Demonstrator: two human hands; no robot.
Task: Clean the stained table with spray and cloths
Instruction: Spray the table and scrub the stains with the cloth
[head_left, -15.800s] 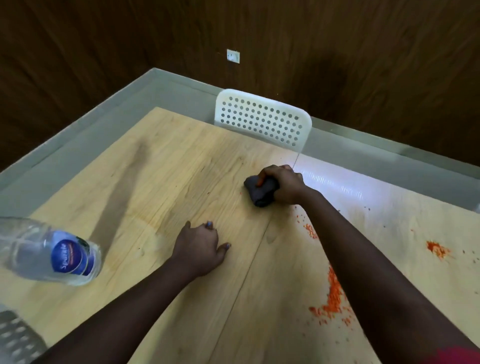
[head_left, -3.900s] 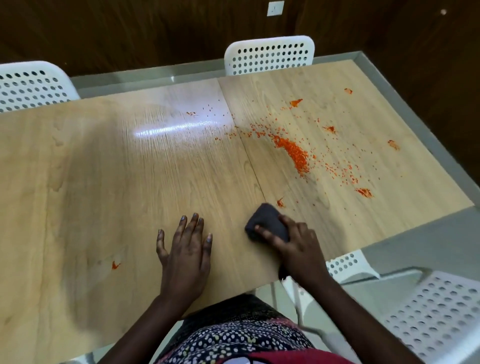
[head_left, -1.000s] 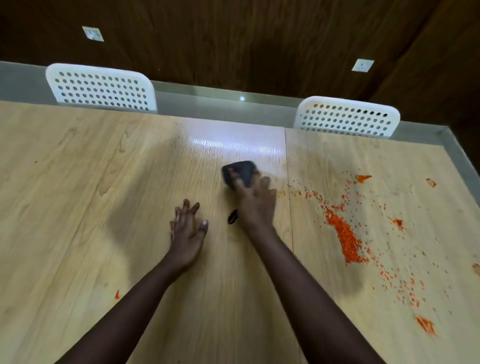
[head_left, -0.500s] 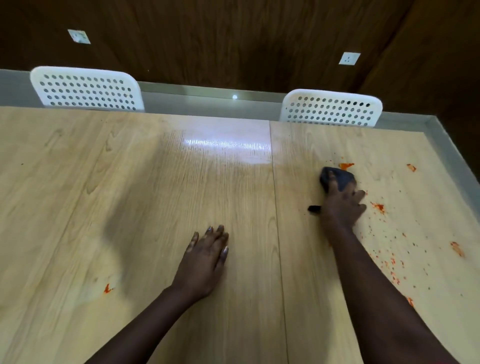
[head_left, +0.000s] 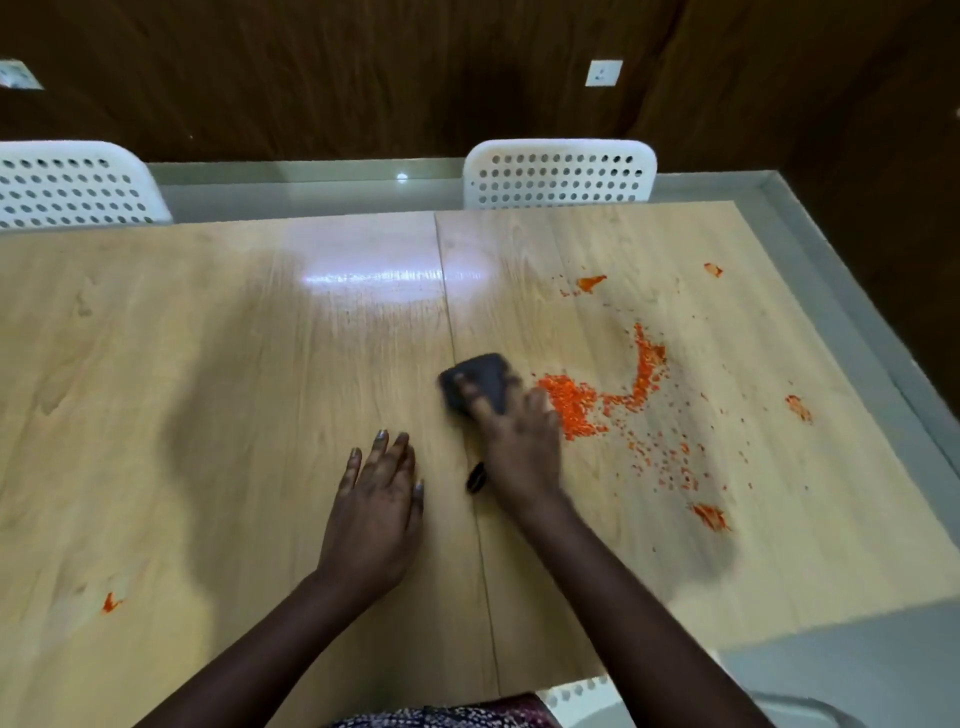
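A dark grey cloth (head_left: 480, 376) lies on the light wooden table (head_left: 208, 389), right by the seam between its two panels. My right hand (head_left: 519, 441) presses on the cloth with fingers spread over it; the hand is motion-blurred. A dark tail of the cloth (head_left: 476, 477) sticks out by the wrist. Orange crumbs and smears (head_left: 576, 402) spread across the right panel, just right of the cloth. My left hand (head_left: 376, 504) rests flat on the table, fingers straight, left of the seam. A small orange spot (head_left: 109, 603) sits near the front left. No spray bottle shows.
Two white perforated chairs stand at the far side, one at the left (head_left: 72, 182) and one behind the right panel (head_left: 558, 171). Another white chair (head_left: 582, 699) shows under the table's near edge. A grey floor strip and dark wooden walls surround the table.
My right hand with the cloth has swept back from the far right panel toward the seam, leaving the orange crumbs gathered in a curved heap. My left hand stays flat.
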